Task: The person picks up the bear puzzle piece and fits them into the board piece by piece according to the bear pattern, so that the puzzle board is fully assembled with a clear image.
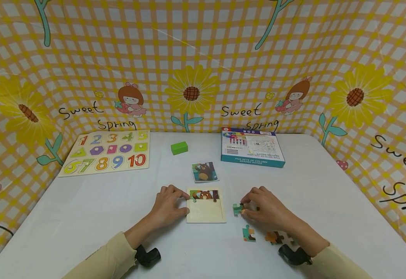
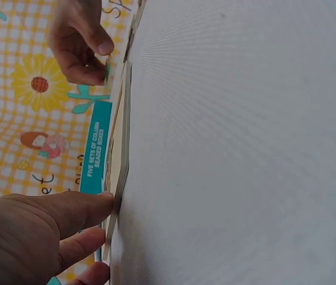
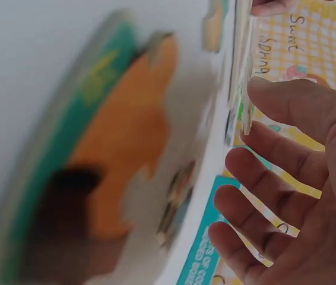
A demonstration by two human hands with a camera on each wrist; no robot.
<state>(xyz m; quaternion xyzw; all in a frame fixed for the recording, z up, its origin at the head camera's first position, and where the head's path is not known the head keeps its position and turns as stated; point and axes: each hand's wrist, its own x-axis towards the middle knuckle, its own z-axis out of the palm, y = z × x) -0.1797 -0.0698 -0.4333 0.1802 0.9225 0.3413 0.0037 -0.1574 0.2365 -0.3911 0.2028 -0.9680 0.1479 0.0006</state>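
Head view: A brown-bear jigsaw's top strip point(image 1: 204, 194) sits in a square, pale wooden tray point(image 1: 204, 212) on the white surface point(image 1: 175, 248); bare wood below suggests most remains undone. One person's left grip point(image 1: 168, 205) rests, fingers relaxed, against the tray's left edge; the right grip point(image 1: 265, 206) pinches a mostly green, knobbed puzzle piece point(image 1: 237, 209) just right of it. A green-and-orange piece point(image 1: 247, 234) and at least one orange-and-brown piece point(image 1: 274, 237) lie loose nearby.

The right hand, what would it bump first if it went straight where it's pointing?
Probably the puzzle board, beyond the puzzle piece it pinches, though the right hand's height is unclear.
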